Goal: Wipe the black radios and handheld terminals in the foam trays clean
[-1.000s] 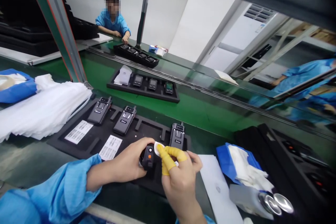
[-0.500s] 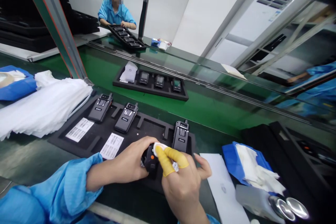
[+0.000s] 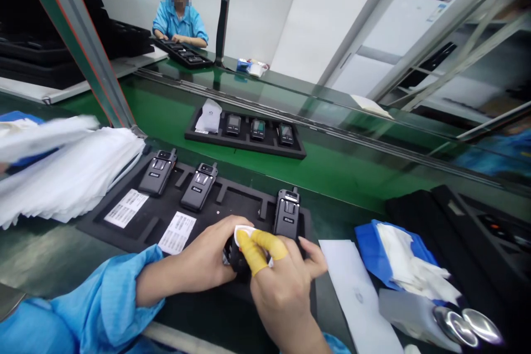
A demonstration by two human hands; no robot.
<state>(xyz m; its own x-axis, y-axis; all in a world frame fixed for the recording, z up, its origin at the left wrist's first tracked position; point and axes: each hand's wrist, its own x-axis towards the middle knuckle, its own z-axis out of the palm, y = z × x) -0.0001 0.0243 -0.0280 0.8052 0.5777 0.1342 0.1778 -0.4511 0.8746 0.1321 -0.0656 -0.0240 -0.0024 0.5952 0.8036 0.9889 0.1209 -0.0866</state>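
My left hand (image 3: 203, 257) grips a black walkie-talkie (image 3: 238, 261) at the front of a black foam tray (image 3: 234, 210). Yellow finger cots cover two fingers of my right hand (image 3: 282, 282), which pinches a white wipe (image 3: 244, 228) against the top end of that walkie-talkie. Much of the held walkie-talkie is hidden by my fingers. In the tray lie a walkie-talkie (image 3: 157, 174) at left, another walkie-talkie (image 3: 199, 188) beside it and a third walkie-talkie (image 3: 287, 215) at right. Two printed label sheets (image 3: 126, 208) rest on the tray's left part.
White bags (image 3: 83, 171) are piled at left. A second tray (image 3: 244, 146) with devices sits behind. To my right are a white sleeve (image 3: 357, 293), a blue pack of wipes (image 3: 373, 254), a bottle (image 3: 410, 312) and black cases (image 3: 468, 232). A co-worker (image 3: 180, 25) handles a tray opposite.
My right hand has shifted slightly left with the wipe, over the walkie-talkie's orange button. A blurred white item now shows above the bag pile. The co-worker's tray has moved left.
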